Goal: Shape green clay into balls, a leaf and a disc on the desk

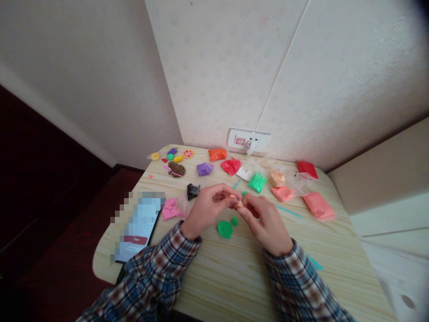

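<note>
My left hand [212,206] pinches a small piece of peach modelling clay [239,204] above the middle of the table. Meeting it from the other side, my right hand [266,221] has its thumb and fingertips closed on the same piece. A tiny dark spot shows at the clay; what it is I cannot make out. Below the hands lie a flat green clay disc [225,229] and a smaller green clay piece [234,221]. Another bit of green is partly hidden behind my fingers.
Bags of coloured clay, among them a pink bag [171,209], a green bag [257,182] and a coral bag [318,205], lie around the wooden table [214,286]. A phone [140,228] rests left. Small clay fruits [177,158] sit at the back; blue-green strips [290,211] lie right.
</note>
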### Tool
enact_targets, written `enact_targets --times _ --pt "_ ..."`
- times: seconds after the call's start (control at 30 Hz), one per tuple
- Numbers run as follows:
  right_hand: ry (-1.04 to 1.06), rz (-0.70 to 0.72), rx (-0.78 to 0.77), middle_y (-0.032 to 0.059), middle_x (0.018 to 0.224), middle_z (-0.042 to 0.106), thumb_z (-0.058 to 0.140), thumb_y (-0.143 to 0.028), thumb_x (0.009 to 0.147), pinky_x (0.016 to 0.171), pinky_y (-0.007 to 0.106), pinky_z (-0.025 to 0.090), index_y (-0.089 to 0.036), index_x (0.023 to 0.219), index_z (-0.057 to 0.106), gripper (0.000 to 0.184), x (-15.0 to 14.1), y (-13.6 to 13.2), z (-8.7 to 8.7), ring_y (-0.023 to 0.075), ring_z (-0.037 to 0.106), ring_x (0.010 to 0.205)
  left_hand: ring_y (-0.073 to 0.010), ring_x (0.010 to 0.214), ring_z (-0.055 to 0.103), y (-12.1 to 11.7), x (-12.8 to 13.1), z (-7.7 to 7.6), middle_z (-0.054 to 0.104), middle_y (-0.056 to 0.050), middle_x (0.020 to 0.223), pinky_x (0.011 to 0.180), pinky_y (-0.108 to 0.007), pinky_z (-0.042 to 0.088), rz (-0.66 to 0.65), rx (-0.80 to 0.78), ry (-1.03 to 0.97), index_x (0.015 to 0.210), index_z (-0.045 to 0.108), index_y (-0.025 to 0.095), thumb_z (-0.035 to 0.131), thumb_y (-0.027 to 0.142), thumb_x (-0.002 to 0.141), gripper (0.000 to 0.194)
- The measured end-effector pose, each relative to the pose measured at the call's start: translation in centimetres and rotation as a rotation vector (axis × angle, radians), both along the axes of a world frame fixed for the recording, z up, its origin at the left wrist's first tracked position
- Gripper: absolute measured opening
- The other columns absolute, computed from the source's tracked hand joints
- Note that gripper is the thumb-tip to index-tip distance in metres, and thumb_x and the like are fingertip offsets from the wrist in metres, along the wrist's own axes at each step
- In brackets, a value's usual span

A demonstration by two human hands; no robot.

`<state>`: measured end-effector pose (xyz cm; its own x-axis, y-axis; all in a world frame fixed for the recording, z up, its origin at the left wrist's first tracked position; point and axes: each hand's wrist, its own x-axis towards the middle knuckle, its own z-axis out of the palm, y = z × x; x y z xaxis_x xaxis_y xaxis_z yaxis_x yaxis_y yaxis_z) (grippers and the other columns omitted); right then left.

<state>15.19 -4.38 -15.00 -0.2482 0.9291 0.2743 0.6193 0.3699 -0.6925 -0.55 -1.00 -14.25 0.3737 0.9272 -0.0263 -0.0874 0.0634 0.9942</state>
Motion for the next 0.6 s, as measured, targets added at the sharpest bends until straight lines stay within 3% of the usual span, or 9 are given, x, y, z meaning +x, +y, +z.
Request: enact_targets --times 0.17,0.27,0.37,0.47,0.6 --pt "0.067 0.033 -0.156 -0.0008 0.058 0.05 0.038 -0.045 0.093 0.055 0.028 0.03 -0.019 0.066 0.051 0.04 -0.6 -0.2 0.0 0.0134 0.044 0.055 -0.0118 0.062 0.061 -0.5 0.3 0.0 0.066 -0.001 0.065 0.059 -0.02 0.048 0.085 0.12 0.116 0.07 0.064 0.013 0.064 0.022 0.077 0.01" --pt "0.159 0.066 -0.218 0.0001 0.062 0.054 0.038 -0.045 0.093 0.055 0.027 0.031 -0.019 0.066 0.053 0.04 -0.7 -0.1 0.2 0.0135 0.048 0.06 -0.01 0.058 0.059 -0.9 0.4 0.0 0.066 0.0 0.065 0.058 -0.019 0.046 0.161 0.301 0.246 0.071 0.065 0.014 0.061 0.022 0.081 0.013" --pt "0.211 0.053 -0.199 -0.0015 0.057 0.048 0.039 -0.043 0.092 0.054 0.026 0.031 -0.019 0.061 0.049 0.041 -0.6 -0.1 0.4 0.0122 0.045 0.057 -0.0104 0.06 0.059 -1.1 0.3 0.0 0.067 0.0 0.068 0.061 -0.021 0.046 0.209 0.488 0.332 0.074 0.068 0.015 0.058 0.022 0.084 0.016" --pt "0.208 -0.03 -0.131 -0.0031 0.051 0.04 0.04 -0.039 0.091 0.051 0.025 0.028 -0.019 0.054 0.04 0.042 -0.3 -0.2 0.4 0.0106 0.039 0.051 -0.0136 0.073 0.063 -1.1 0.4 0.2 0.069 -0.004 0.077 0.069 -0.023 0.047 0.178 0.581 0.358 0.084 0.072 0.015 0.056 0.024 0.087 0.019" --pt "0.14 -0.144 -0.045 -0.0033 0.049 0.041 0.04 -0.034 0.09 0.053 0.027 0.027 -0.019 0.056 0.044 0.037 -0.1 -0.1 -0.1 0.0105 0.037 0.049 -0.0176 0.091 0.065 -1.3 0.8 0.0 0.072 -0.009 0.097 0.081 -0.027 0.048 0.043 0.535 0.34 0.102 0.07 0.014 0.048 0.029 0.091 0.029"
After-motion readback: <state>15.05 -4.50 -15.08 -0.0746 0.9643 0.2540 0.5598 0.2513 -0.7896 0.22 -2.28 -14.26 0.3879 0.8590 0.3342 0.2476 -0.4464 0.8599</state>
